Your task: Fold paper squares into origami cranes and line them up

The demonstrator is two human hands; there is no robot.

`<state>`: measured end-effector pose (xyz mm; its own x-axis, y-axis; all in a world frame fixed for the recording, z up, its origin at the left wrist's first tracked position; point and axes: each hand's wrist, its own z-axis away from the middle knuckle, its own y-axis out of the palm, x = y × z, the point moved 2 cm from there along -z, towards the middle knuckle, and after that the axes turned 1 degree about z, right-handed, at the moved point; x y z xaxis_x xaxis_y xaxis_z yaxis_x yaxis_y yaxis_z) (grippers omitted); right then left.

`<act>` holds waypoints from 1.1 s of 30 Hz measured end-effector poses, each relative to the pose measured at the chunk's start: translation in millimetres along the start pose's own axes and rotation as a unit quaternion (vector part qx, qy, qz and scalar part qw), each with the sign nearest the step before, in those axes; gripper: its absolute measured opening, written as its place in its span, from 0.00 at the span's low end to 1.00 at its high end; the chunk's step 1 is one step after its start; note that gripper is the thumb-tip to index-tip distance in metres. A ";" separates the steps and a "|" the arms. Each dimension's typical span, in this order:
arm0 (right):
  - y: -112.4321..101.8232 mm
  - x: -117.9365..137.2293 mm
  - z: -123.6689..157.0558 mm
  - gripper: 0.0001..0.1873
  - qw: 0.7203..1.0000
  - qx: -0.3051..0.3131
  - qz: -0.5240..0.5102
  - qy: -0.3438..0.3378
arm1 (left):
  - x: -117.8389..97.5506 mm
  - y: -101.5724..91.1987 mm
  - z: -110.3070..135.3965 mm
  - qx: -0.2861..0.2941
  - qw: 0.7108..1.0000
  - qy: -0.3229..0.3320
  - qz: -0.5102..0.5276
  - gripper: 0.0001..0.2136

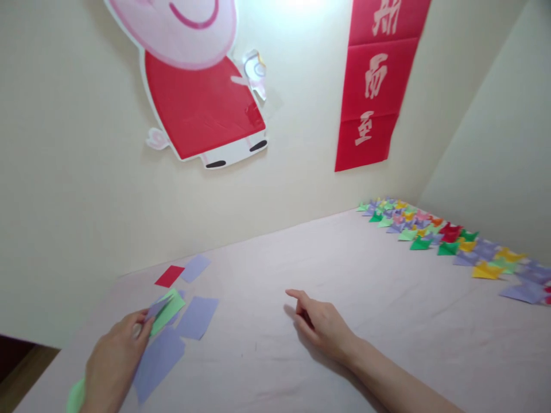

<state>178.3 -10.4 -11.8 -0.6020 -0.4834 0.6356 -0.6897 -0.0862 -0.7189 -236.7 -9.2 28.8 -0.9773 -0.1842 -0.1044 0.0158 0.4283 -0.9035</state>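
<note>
Left hand (pixel 112 357) pinches a purple slip (pixel 155 308) between thumb and fingers, over a green paper (pixel 173 306) near the pale sheet's (pixel 241 367) left edge. Right hand (pixel 323 324), loosely curled and empty, index finger extended, is over the middle; folded papers (pixel 448 248) line the far right edge.

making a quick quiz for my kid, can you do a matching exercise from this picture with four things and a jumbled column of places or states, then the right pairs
Column one
1. left hand
2. right hand
3. small red paper
4. folded shapes

Column two
A. grouped along the right side of the picture
B. holding nothing, one finger pointing out
C. lying flat on the pale cloth, beyond the left hand
D. pinching a purple paper

Right pairs
1-D, 2-B, 3-C, 4-A
</note>
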 end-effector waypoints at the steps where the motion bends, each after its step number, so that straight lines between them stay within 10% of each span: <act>1: -0.3 -0.5 0.1 0.21 1.000 -0.006 -0.007 -0.003 | -16.0 -2.8 1.9 -0.005 1.000 0.016 0.000 0.17; 8: -7.3 4.6 2.4 0.24 0.993 -0.086 -0.018 -0.073 | -196.1 3.1 52.6 0.009 0.939 0.305 0.156 0.06; 13: -10.0 7.3 2.4 0.20 0.988 -0.109 0.061 -0.092 | -273.5 12.7 85.5 0.091 0.919 0.315 0.220 0.07; 27: -33.1 -18.1 1.3 0.13 0.982 -0.055 0.160 -0.090 | -255.6 18.0 89.9 0.182 0.923 0.269 0.208 0.18; 33: -14.3 1.2 4.3 0.09 0.978 -0.015 0.165 -0.124 | -266.3 15.2 79.4 0.183 0.933 0.264 0.164 0.05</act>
<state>189.2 -13.5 -2.0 -0.6806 -0.6774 0.2790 -0.4877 0.1347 -0.8626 40.5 -23.9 9.9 -0.8732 0.4063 -0.2691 0.3094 0.0357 -0.9503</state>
